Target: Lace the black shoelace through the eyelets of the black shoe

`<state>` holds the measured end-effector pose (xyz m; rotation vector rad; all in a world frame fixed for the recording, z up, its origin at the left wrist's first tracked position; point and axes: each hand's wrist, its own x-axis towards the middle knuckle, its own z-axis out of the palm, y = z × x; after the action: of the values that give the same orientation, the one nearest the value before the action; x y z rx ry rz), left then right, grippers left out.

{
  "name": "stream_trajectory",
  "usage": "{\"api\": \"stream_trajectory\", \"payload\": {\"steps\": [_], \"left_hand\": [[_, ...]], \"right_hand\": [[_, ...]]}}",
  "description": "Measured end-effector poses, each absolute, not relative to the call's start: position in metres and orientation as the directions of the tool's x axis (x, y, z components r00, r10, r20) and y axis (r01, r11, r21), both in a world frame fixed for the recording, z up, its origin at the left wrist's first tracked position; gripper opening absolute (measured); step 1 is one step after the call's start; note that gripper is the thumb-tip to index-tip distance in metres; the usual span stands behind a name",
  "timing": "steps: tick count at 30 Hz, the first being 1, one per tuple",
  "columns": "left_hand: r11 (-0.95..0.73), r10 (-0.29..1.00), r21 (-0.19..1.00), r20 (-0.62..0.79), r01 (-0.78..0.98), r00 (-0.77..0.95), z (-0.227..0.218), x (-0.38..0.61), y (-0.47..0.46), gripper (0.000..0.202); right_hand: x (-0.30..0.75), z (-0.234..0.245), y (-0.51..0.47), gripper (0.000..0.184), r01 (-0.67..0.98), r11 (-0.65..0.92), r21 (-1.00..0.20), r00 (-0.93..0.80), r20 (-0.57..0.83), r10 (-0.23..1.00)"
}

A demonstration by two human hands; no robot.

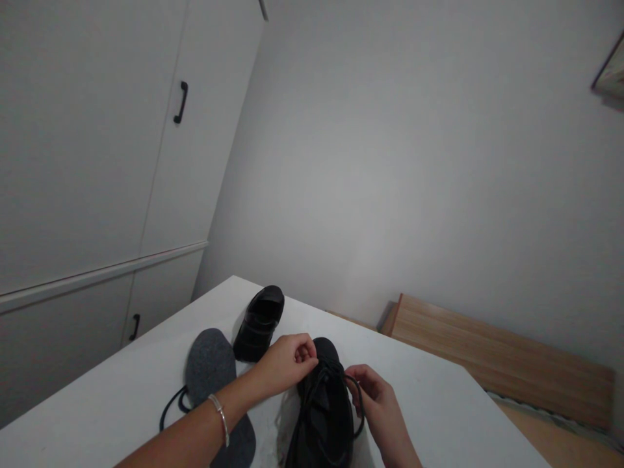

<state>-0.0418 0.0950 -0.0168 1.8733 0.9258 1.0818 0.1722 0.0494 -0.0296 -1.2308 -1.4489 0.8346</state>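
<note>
A black lace-up shoe [326, 422] stands on the white table, its toe pointing away from me. My left hand [287, 364] reaches across from the left, thumb and fingers pinched on the shoelace at the top of the lacing; the fingertips partly hide the lace. On the shoe's right side, my right hand [373, 393] pinches the black shoelace [361, 406], which hangs in a loop past its fingers. A second black shoe [260, 322] lies farther back. Partly under my left forearm is a grey insole [209, 364].
The white table [414, 383] has its far corner near the wall. Left of the insole lies another black lace [169, 406]. White cabinets [112, 162] with dark handles stand at left; a wooden panel [487, 344] is beyond the table's right edge.
</note>
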Motion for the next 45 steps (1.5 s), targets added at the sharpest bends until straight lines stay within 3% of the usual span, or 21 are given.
{"api": "stream_trajectory", "payload": {"steps": [9, 20, 27, 39, 45], "left_hand": [[-0.474, 0.839, 0.855, 0.366, 0.210, 0.402, -0.024, -0.039, 0.097, 0.009], [-0.522, 0.820, 0.829, 0.421, 0.203, 0.388, -0.020, -0.040, 0.093, 0.006], [-0.451, 0.849, 0.864, 0.337, 0.226, 0.407, -0.016, -0.042, 0.092, 0.007], [-0.443, 0.830, 0.896, 0.393, 0.040, 0.395, -0.020, -0.039, 0.097, 0.008], [-0.402, 0.841, 0.913, 0.400, -0.073, 0.364, -0.020, -0.038, 0.100, 0.013]], "right_hand": [[0.171, -0.032, 0.047, 0.027, 0.304, 0.288, -0.908, 0.026, 0.310, 0.950], [0.166, -0.033, 0.046, 0.033, 0.345, 0.356, -0.868, 0.114, 0.415, 0.903], [0.168, -0.029, 0.047, 0.039, 0.273, 0.272, -0.923, 0.075, 0.302, 0.950], [0.166, -0.028, 0.046, 0.034, 0.244, 0.345, -0.906, 0.126, 0.383, 0.915], [0.170, -0.030, 0.046, 0.033, 0.194, 0.303, -0.933, 0.180, 0.337, 0.924]]}}
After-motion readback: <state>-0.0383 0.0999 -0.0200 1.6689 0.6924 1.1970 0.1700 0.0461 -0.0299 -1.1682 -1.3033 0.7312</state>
